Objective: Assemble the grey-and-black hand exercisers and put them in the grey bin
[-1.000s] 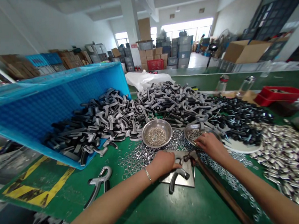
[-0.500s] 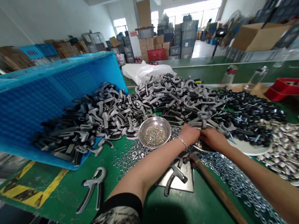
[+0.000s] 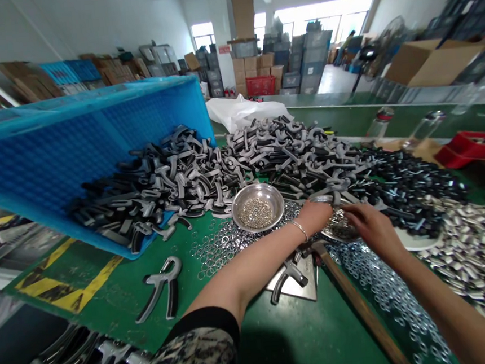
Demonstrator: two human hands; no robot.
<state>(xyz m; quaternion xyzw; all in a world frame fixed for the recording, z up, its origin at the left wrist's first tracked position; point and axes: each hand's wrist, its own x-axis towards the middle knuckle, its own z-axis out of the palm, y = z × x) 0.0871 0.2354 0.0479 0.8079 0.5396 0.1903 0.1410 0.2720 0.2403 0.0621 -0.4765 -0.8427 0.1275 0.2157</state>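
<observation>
My left hand (image 3: 317,216), with a bracelet at the wrist, is closed at the left rim of a shallow metal dish (image 3: 339,231) of small metal parts. A grey piece shows by its fingers, but what it grips is hidden. Over the dish's right side, my right hand (image 3: 371,228) has its fingers bent together; anything in them is too small to name. A grey-and-black hand grip (image 3: 291,277) lies below my left forearm on a metal plate (image 3: 305,290), beside a wooden-handled hammer (image 3: 359,302). Left of the hands stands a metal bowl (image 3: 237,208) of tiny parts.
A blue crate (image 3: 135,120) on its side spills grey-black handles; more handles (image 3: 290,149) are heaped behind the bowl. An assembled hand grip (image 3: 162,285) lies at left. Loose rings (image 3: 379,283), black knobs (image 3: 416,184) and silver cylinders (image 3: 481,246) cover the right.
My right hand has drawn away rightward from my left hand, so the small parts in the dish now show between them. The whole view has shifted slightly.
</observation>
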